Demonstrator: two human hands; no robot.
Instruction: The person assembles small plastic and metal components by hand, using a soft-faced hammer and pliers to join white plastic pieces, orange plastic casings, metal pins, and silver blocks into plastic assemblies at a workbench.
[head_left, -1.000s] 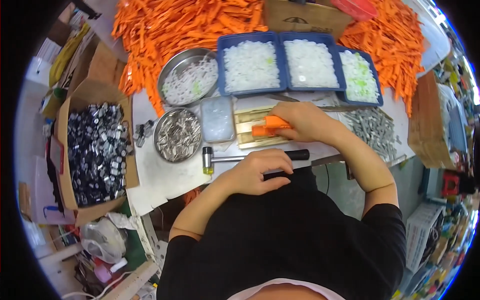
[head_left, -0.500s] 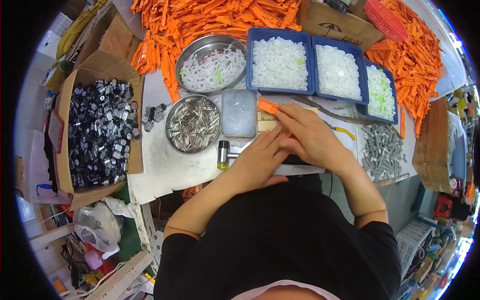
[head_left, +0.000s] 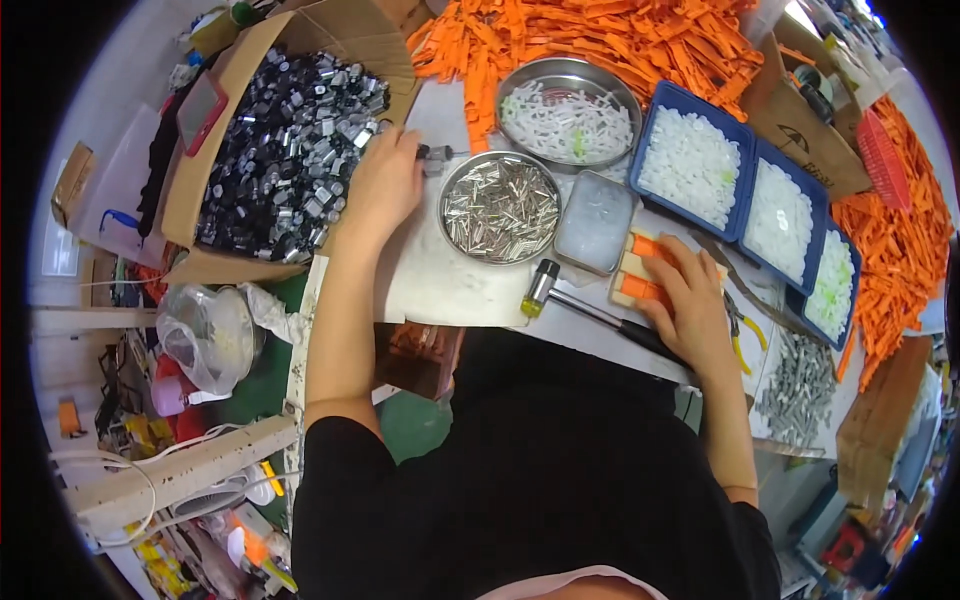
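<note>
My left hand (head_left: 385, 185) reaches to the right edge of a cardboard box (head_left: 222, 120) full of small black and silver caps (head_left: 285, 150). Its fingers bend beside a few loose grey caps (head_left: 434, 158) on the table; what the fingertips hold, if anything, is hidden. My right hand (head_left: 695, 310) lies over a pale wooden block (head_left: 618, 283) with orange plastic pieces (head_left: 640, 288) set in it, fingers spread against it. A hammer (head_left: 590, 308) with a silver head and yellow-green tip lies in front of the block, its black handle running toward my right wrist.
Round metal bowls hold metal pins (head_left: 500, 210) and white plastic parts (head_left: 570, 120). A rectangular tin (head_left: 595, 220) stands beside the block. Blue trays (head_left: 747, 205) of white pieces, orange heaps (head_left: 600, 40), yellow-handled pliers (head_left: 740, 345) and grey parts (head_left: 800, 390) surround the work area.
My hands were together over the block. The left has moved away to the box of caps; the right stays at the block, which now shows orange pieces. The view has turned left.
</note>
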